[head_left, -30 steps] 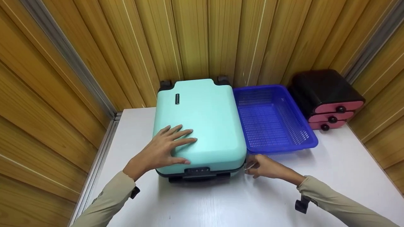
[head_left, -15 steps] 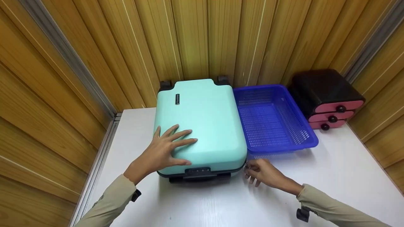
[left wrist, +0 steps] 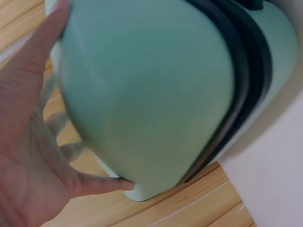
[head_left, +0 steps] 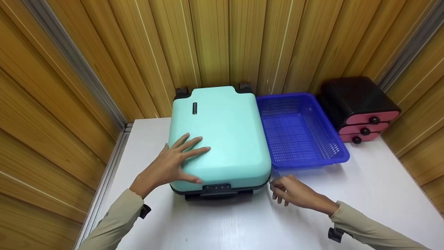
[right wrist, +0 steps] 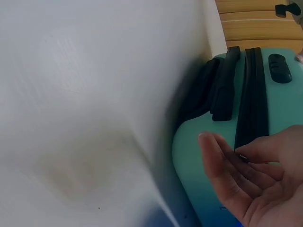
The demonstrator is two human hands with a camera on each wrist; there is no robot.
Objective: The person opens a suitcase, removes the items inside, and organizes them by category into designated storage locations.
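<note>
A mint-green hard-shell suitcase (head_left: 229,132) lies flat with its black handle side toward me. My left hand (head_left: 166,163) rests with spread fingers on the near left part of its lid; in the left wrist view the left hand (left wrist: 38,156) curves over the shell's edge. At the near right corner, my right hand (head_left: 291,190) pinches a small metal zipper pull (right wrist: 243,157) between thumb and index finger. The black zipper band (right wrist: 253,104) runs from there along the front side, past the combination lock (head_left: 216,188).
A blue plastic basket (head_left: 324,162) stands against the suitcase's right side. Behind it on the right is a black box with pink drawers (head_left: 360,104). Wood-patterned walls (head_left: 225,41) enclose the white table (head_left: 222,229) at the back and sides.
My left hand has shifted slightly left on the lid. My right hand has turned a little at the corner, its lower fingers dropping and its pinch on the zipper pull closer to the seam.
</note>
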